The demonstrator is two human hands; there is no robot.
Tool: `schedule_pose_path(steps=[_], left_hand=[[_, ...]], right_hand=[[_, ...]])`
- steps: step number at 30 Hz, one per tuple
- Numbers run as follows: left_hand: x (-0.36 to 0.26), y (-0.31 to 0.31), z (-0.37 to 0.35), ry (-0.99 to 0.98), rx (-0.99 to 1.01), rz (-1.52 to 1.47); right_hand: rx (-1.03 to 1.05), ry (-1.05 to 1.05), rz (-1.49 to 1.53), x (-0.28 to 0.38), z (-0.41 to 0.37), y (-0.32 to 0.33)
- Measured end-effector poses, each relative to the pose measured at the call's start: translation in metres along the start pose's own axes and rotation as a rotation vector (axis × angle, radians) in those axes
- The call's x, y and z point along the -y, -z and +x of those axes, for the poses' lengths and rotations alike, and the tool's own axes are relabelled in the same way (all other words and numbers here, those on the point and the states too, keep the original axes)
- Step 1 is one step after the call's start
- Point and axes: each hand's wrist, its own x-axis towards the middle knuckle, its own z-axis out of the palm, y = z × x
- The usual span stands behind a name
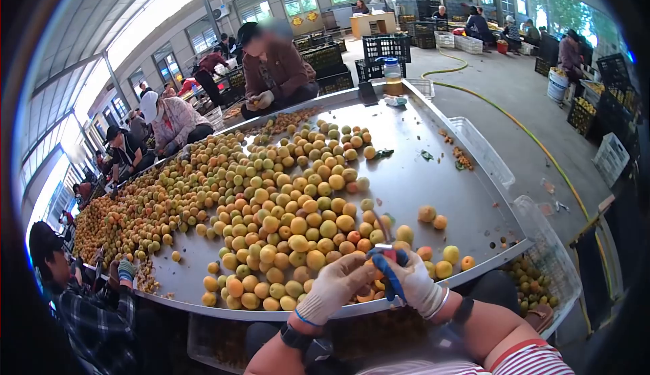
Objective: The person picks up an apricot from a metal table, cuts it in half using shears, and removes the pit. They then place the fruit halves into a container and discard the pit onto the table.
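Both my hands wear white gloves and meet at the near edge of a metal table (467,206). My right hand (420,285), with blue over its fingers, is closed on a small tool (384,246) with a metal collar and a thin dark blade-like tip pointing up. My left hand (336,287) is closed, its fingertips pressed together against the right hand's fingers; what they hold, if anything, is hidden. A large heap of yellow-orange and greenish apricots (298,226) lies just beyond. Cut orange pieces (365,296) show below and between my hands.
A white plastic crate (565,267) with apricots stands at my right. Loose apricots (443,269) lie near my right hand. A lidded jar (393,74) stands at the far corner. Co-workers (277,70) sit along the left side. A yellow-green hose (521,124) crosses the floor.
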Motion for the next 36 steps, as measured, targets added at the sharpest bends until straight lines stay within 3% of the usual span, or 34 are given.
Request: schedule_pose_path(steps=[3,6,8,10,12,16,19,20,22,24,26,28,30,31,36], left_hand=[[-0.003,-0.008,-0.006,-0.022,0.044,-0.091],[-0.004,0.002,-0.007,0.023,0.036,-0.018],[-0.001,-0.003,-0.013,-0.081,0.088,0.141],[-0.014,-0.006,-0.026,-0.099,0.237,0.739],[-0.014,-0.017,-0.032,-0.281,0.313,1.074],[-0.021,-0.031,-0.042,-0.192,0.336,1.284],[-0.026,-0.028,-0.033,-0.172,0.301,1.183],[-0.027,-0.028,-0.027,-0.157,0.254,1.138],[-0.03,-0.03,-0.005,-0.326,0.208,1.1],[-0.031,-0.038,0.023,-0.204,0.095,0.982],[-0.022,-0.042,0.07,-0.352,0.012,0.957],[-0.025,-0.054,0.112,-0.393,-0.036,1.151],[-0.025,-0.075,0.147,-0.44,-0.021,1.325],[-0.031,-0.086,0.159,-0.319,0.062,1.395],[-0.011,-0.115,0.215,-0.317,0.17,1.578]], right_hand=[[0.141,-0.116,-0.041,0.002,0.001,0.005],[0.089,-0.054,0.009,0.006,0.013,0.022],[0.013,0.006,0.075,0.034,0.019,0.026],[-0.056,0.133,0.117,0.04,0.032,0.041],[-0.131,0.135,0.09,0.058,0.03,0.042],[-0.201,0.245,0.072,0.071,0.038,0.049],[-0.256,0.341,0.028,0.09,0.035,0.055],[-0.263,0.345,0.026,0.095,0.036,0.061],[-0.354,0.418,0.031,0.105,0.038,0.074],[-0.373,0.439,0.035,0.11,0.039,0.082],[-0.39,0.451,0.082,0.112,0.038,0.085],[-0.404,0.439,0.076,0.111,0.04,0.085],[-0.422,0.431,0.06,0.111,0.042,0.087],[-0.422,0.436,0.063,0.109,0.043,0.089],[-0.413,0.448,0.103,0.113,0.043,0.094]])
